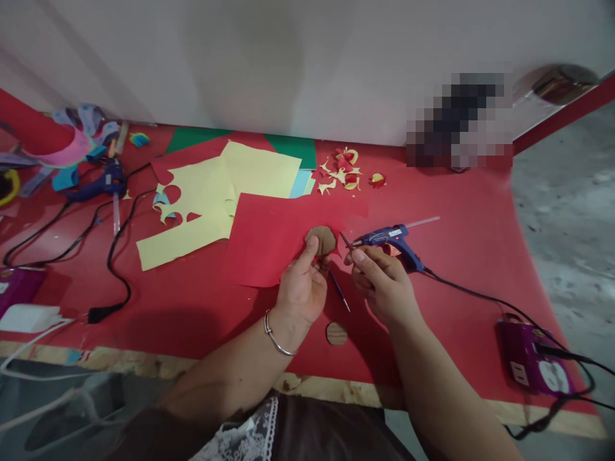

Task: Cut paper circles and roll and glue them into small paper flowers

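Cardboard disc (pixel 325 239), in my head view, is over red paper (pixel 259 237), pinched by the left hand's thumb and fingers (pixel 312 246); I judge it light, stiff, best held by its rim. Right hand (pixel 384 282) pinches a slim dark stick (pixel 344 240).

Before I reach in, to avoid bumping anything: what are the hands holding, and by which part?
Left hand: a cardboard disc, by its near edge, thumb on top. Right hand: a thin dark stick, by its near part.
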### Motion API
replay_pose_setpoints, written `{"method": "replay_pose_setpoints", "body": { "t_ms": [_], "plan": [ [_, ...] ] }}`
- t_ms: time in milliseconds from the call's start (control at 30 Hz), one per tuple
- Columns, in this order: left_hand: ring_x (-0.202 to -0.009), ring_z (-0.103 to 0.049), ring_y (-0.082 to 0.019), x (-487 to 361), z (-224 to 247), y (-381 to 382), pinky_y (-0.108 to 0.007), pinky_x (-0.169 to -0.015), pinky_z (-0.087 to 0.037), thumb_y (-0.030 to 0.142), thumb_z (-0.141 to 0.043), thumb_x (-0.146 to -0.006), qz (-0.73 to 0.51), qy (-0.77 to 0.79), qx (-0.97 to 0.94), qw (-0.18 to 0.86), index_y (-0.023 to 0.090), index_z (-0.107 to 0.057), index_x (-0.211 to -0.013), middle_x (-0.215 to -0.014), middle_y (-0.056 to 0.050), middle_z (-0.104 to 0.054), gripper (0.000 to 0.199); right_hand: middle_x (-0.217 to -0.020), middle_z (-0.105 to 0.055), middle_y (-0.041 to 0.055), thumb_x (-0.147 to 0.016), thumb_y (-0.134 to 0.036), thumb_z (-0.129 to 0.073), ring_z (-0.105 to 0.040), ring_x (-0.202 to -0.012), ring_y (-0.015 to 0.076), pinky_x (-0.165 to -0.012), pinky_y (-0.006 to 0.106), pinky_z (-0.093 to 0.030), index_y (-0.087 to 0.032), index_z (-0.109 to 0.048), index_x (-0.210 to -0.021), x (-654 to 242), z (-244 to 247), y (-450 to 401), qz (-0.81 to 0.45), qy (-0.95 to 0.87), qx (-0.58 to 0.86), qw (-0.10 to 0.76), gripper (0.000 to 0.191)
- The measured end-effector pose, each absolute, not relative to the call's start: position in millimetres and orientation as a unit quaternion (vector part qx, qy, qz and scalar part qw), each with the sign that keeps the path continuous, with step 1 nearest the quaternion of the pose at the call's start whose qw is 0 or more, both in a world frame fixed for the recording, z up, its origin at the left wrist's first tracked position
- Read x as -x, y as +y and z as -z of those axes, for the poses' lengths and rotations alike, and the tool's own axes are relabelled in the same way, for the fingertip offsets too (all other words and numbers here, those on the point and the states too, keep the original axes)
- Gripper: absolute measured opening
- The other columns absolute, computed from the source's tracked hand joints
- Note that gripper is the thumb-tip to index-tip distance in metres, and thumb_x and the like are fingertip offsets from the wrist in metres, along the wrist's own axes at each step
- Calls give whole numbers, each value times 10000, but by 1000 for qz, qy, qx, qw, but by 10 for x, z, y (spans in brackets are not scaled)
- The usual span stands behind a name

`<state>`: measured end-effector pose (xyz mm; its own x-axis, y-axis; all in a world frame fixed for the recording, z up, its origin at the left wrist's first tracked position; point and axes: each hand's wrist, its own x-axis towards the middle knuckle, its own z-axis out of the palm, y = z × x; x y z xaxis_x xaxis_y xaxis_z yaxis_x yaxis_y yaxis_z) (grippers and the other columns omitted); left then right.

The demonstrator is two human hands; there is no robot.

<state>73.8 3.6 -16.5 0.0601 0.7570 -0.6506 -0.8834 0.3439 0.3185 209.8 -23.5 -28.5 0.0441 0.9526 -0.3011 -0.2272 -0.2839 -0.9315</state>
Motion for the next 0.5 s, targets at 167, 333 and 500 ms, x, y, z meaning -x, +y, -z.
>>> {"method": "replay_pose_setpoints", "body": {
  "t_ms": [167,333,500],
  "plan": [
    [-768,-675,-82,-710,193,57,-237,-789,-490,185,-906,-838,-564,390,75,724,202,-775,-870,-860,44,-787,136,-556,-331,-89,-832,-636,-851,-241,-493,68,-438,228,-153,-196,-661,-813,-2086,290,-236,-595,-340,534,495,479],
    [-873,-726,-109,-738,177,25,-247,-853,-507,200,-868,-883,-554,388,62,734,201,-791,-886,-935,11,-814,77,-563,-350,-85,-850,-603,-854,-249,-496,59,-444,226,-160,-188,-652,-790,-2060,303,-238,-601,-346,523,496,466],
    [-955,-758,-126,-802,112,-24,-241,-943,-542,143,-824,-908,-548,400,81,730,184,-786,-825,-922,-11,-824,100,-574,-325,-94,-874,-584,-836,-227,-488,57,-436,226,-155,-204,-596,-769,-2055,322,-237,-602,-345,518,500,462]
  ]
}}
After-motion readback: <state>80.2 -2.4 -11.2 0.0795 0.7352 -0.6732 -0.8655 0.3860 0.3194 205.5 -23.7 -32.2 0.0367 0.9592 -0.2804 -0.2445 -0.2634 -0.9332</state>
